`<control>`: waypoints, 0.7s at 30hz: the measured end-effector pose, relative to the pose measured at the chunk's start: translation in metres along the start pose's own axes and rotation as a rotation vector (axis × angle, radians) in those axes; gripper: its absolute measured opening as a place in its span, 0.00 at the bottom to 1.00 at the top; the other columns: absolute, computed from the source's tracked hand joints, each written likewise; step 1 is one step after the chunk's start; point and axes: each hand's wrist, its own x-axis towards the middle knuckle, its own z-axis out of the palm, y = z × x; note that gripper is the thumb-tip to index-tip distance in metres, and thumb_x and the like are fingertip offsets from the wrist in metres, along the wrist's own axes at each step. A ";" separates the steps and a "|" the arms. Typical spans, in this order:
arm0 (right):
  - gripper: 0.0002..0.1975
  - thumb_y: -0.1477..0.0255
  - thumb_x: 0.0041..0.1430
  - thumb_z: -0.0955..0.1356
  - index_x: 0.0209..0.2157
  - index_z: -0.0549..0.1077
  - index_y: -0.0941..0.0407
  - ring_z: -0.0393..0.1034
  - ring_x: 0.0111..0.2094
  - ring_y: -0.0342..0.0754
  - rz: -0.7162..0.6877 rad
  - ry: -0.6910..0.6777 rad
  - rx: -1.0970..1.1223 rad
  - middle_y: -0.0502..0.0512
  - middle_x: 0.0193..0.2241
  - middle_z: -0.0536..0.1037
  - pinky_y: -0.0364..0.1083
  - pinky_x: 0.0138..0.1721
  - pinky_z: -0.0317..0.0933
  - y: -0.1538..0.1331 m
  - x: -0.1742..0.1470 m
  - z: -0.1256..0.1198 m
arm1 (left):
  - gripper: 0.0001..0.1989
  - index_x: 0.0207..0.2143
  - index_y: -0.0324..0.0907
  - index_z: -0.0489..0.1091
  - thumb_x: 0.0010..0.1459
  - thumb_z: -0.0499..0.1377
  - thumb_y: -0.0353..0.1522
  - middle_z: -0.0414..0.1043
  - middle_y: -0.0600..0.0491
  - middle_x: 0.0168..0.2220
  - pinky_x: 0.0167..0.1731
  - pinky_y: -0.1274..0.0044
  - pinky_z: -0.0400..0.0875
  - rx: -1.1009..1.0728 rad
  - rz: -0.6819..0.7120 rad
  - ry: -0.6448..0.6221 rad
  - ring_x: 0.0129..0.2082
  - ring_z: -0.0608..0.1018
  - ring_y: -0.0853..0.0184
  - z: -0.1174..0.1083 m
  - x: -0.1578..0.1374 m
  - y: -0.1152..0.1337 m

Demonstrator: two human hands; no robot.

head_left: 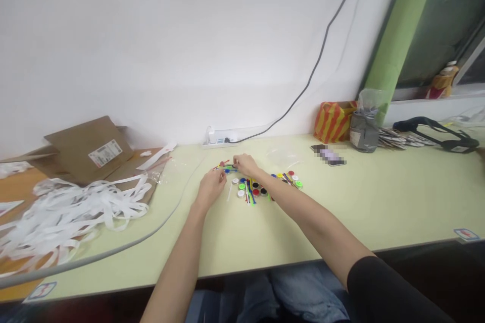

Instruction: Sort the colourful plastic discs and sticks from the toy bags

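Slim, bright plastic-looking sticks (249, 193) and small round discs (255, 192) lie mid-table, bunched around and just beyond the two hands. Behind everything rises a smooth, matt white wall (151, 35), crossed by a slack dark grey cable (322, 50). Below it spreads the flat, pale green table (397, 202). At the left sprawls a loose tangle of flat white ribbon (83, 217), looped and curling, against a creased brown cardboard box (78, 141) with open flaps and a white label. Far right sits a black, rounded loop-shaped frame (409, 125); nearer the middle, a crinkled red-and-yellow striped bag (328, 121) stands beside a grey cylindrical container (364, 133) topped with filmy clear plastic.

The left hand (214, 184) has its fingers curled inward at the near left of the pieces; the right hand (245, 164) reaches over them, fingertips bent down beside a thin dark strip (228, 165) — whether either grips anything, I cannot tell. Smallest are the pieces themselves: discs in red, black, white, green and blue, many pale-rimmed — and narrow, straight sticks lying across one another.
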 end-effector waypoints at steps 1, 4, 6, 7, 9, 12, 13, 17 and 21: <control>0.05 0.74 0.62 0.67 0.37 0.76 0.56 0.71 0.42 0.52 0.001 -0.004 -0.005 0.59 0.36 0.80 0.46 0.45 0.56 0.002 0.001 0.000 | 0.09 0.34 0.43 0.70 0.63 0.51 0.32 0.72 0.48 0.31 0.34 0.74 0.63 0.003 -0.003 0.010 0.39 0.74 0.59 0.001 0.000 0.001; 0.04 0.74 0.62 0.67 0.37 0.75 0.56 0.71 0.42 0.52 -0.010 -0.002 -0.013 0.59 0.37 0.80 0.45 0.44 0.56 0.009 0.003 -0.011 | 0.09 0.34 0.44 0.71 0.63 0.52 0.33 0.71 0.48 0.30 0.35 0.73 0.63 -0.006 -0.019 0.045 0.38 0.74 0.58 0.002 0.001 0.004; 0.05 0.73 0.63 0.66 0.39 0.74 0.57 0.72 0.41 0.51 -0.011 0.016 -0.019 0.59 0.37 0.80 0.45 0.42 0.56 0.011 0.001 -0.023 | 0.09 0.34 0.43 0.71 0.63 0.52 0.32 0.71 0.49 0.30 0.35 0.73 0.64 -0.019 -0.024 0.068 0.38 0.74 0.58 0.002 0.002 0.006; 0.05 0.73 0.64 0.66 0.40 0.74 0.57 0.72 0.40 0.50 -0.011 0.033 -0.011 0.59 0.36 0.80 0.45 0.41 0.57 0.011 -0.003 -0.029 | 0.09 0.36 0.43 0.71 0.64 0.52 0.33 0.71 0.49 0.30 0.36 0.73 0.65 -0.032 -0.022 0.083 0.38 0.74 0.59 0.002 0.002 0.007; 0.07 0.71 0.66 0.64 0.41 0.73 0.57 0.72 0.37 0.48 -0.027 0.094 0.098 0.57 0.34 0.79 0.44 0.39 0.58 0.005 -0.015 -0.039 | 0.10 0.43 0.43 0.71 0.65 0.52 0.35 0.71 0.50 0.33 0.38 0.72 0.66 -0.108 0.013 0.141 0.39 0.74 0.60 0.003 0.003 0.011; 0.08 0.68 0.64 0.64 0.37 0.72 0.57 0.72 0.34 0.46 -0.120 0.219 0.492 0.54 0.32 0.78 0.43 0.37 0.61 -0.006 -0.050 -0.045 | 0.19 0.56 0.44 0.64 0.65 0.54 0.39 0.72 0.50 0.39 0.43 0.71 0.68 -0.307 0.148 0.237 0.41 0.75 0.62 0.007 0.003 0.021; 0.08 0.67 0.63 0.65 0.36 0.72 0.57 0.72 0.35 0.46 -0.158 0.233 0.582 0.54 0.33 0.78 0.43 0.37 0.62 -0.008 -0.064 -0.045 | 0.20 0.56 0.44 0.63 0.65 0.55 0.40 0.72 0.50 0.40 0.43 0.71 0.68 -0.361 0.200 0.247 0.41 0.75 0.63 0.008 0.003 0.025; 0.09 0.66 0.61 0.65 0.38 0.71 0.56 0.72 0.36 0.47 -0.114 0.323 0.773 0.54 0.35 0.77 0.45 0.38 0.64 -0.006 -0.113 -0.043 | 0.13 0.49 0.44 0.68 0.66 0.54 0.39 0.73 0.51 0.38 0.41 0.72 0.69 -0.435 0.357 0.184 0.38 0.75 0.64 0.012 -0.001 0.048; 0.09 0.65 0.61 0.65 0.39 0.72 0.56 0.72 0.37 0.48 -0.094 0.342 0.780 0.54 0.35 0.78 0.47 0.40 0.64 0.002 -0.135 -0.047 | 0.11 0.48 0.43 0.67 0.68 0.51 0.36 0.72 0.50 0.40 0.41 0.72 0.69 -0.436 0.453 0.130 0.39 0.75 0.64 0.012 -0.008 0.070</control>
